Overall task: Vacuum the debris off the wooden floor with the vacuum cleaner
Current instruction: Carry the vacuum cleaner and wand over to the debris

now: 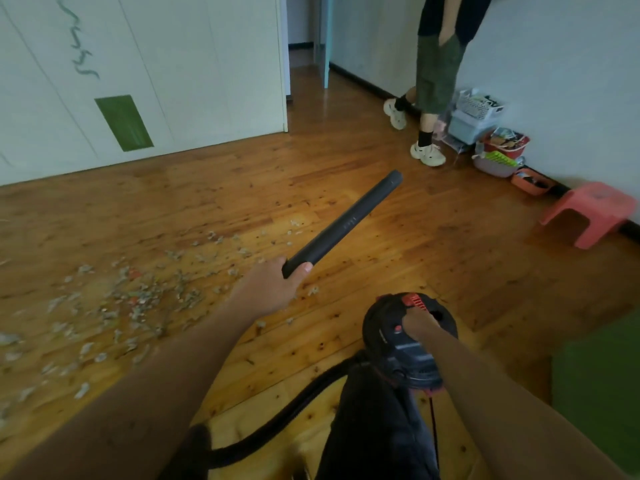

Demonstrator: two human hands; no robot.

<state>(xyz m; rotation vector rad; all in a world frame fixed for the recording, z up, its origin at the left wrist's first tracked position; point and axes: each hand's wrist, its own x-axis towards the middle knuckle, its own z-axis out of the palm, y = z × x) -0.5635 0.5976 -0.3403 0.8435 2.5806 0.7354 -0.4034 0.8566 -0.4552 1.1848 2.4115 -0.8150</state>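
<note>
The person's body enters from the bottom edge as two arms and a stretch of dark clothing. The left forearm [156, 393] is uncovered along its whole visible length, broad near the frame's corner and narrowing toward the wrist, with a few small dark specks scattered on its upper side. The left hand [266, 289] shows its back and knuckles, with a short, rounded thumbnail [306, 267] at its far end. The right forearm [502, 410] is likewise uncovered as far as the right hand [420, 323], which is seen from the back. Between the arms a black garment [377, 427] covers the legs, matte and softly creased. Whether it is trousers or shorts cannot be told.
</note>
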